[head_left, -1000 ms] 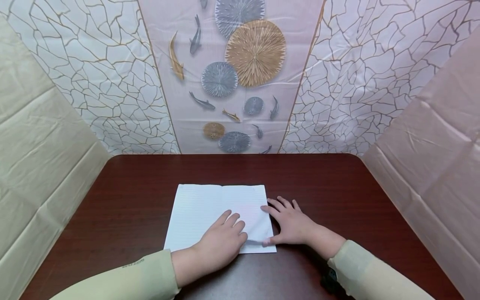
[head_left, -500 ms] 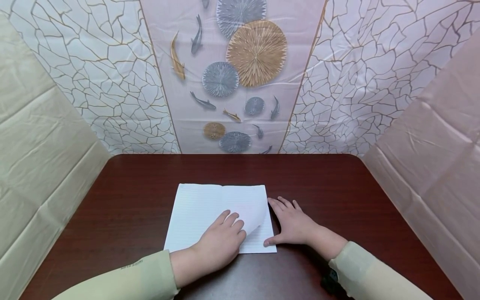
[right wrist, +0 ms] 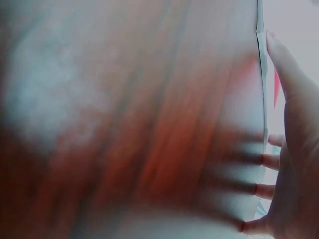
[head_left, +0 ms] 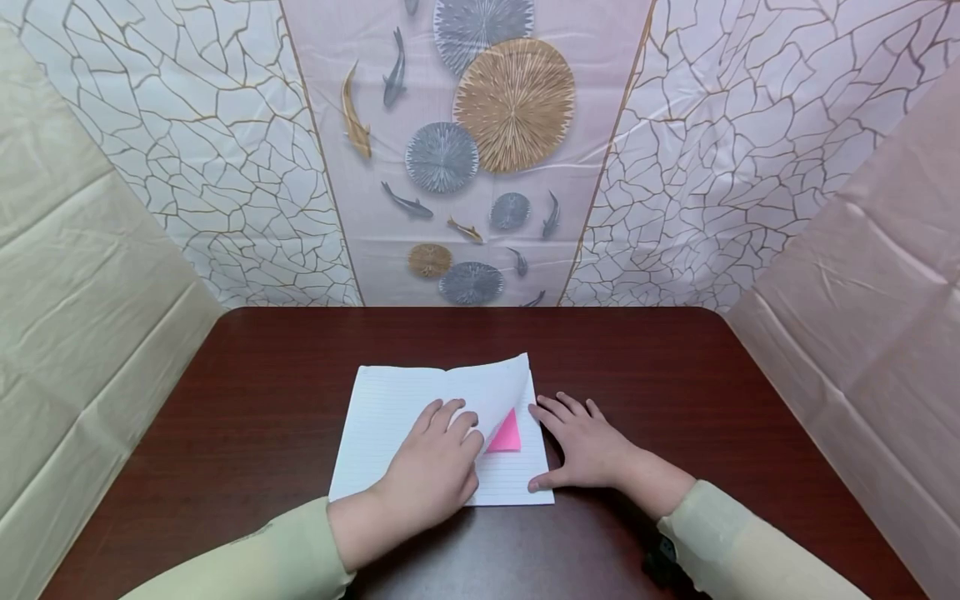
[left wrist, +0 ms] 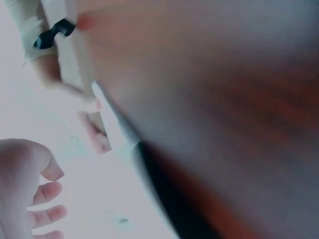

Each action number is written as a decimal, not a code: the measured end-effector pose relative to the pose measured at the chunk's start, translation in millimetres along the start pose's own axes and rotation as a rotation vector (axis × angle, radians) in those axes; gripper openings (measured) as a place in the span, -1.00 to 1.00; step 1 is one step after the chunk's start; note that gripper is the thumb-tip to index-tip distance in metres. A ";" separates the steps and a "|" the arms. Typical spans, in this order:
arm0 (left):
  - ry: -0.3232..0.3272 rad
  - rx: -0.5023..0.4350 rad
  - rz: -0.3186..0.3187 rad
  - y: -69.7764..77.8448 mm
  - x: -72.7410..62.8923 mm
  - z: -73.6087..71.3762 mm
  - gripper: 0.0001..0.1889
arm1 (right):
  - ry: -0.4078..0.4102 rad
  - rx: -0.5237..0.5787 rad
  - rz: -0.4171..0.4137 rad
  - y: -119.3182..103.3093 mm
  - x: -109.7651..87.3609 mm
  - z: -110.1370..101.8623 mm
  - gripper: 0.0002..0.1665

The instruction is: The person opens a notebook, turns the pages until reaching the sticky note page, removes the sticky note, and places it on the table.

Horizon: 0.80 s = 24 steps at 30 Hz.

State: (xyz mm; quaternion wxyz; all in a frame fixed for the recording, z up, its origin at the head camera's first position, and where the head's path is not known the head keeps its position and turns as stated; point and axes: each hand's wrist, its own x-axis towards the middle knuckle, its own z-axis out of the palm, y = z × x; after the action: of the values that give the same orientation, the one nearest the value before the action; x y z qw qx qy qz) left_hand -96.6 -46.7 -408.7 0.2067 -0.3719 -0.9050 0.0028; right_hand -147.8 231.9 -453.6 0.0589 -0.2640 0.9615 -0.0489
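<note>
Notebook page (head_left: pixel 491 392), 1 of them lifted, curls up from the right half of the open notebook (head_left: pixel 382 425), its near edge pinched by the left hand (head_left: pixel 430 468). That hand's fingers bend over the paper; the exact meeting of thumb and sheet is hidden in the head view, and the left wrist view is too bright to show it. The lifted part stands to the right of that grip and leans away toward the notebook's far corner.

The right hand (head_left: pixel 581 446) grips nothing: its 4 fingers and 1 thumb are spread along the notebook's right edge.

Between the 2 hands, just right of the curling paper, 1 pink note (head_left: pixel 506 435) shows as a triangle on the ruled sheet underneath.

Farther out, 2 pale green sleeves (head_left: pixel 277 550) cover the forearms, with 1 black device (head_left: pixel 660 558) at the right wrist. Everything is over 1 dark red-brown table (head_left: pixel 660 358). Beyond it, 1 printed hanging (head_left: pixel 540 275) shows 6 round discs, 2 gold and 4 grey.
</note>
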 end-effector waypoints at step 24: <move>0.110 0.019 -0.278 -39.6 -24.6 -34.0 -0.87 | -0.071 -0.048 -0.031 3.3 0.7 -7.2 0.46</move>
State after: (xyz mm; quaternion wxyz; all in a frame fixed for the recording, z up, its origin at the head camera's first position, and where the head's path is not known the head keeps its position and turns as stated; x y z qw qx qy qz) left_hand -94.8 -97.0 -380.5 0.2578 -0.2408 -0.9350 -0.0373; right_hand -151.1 234.8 -447.0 0.0857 -0.2816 0.9555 -0.0171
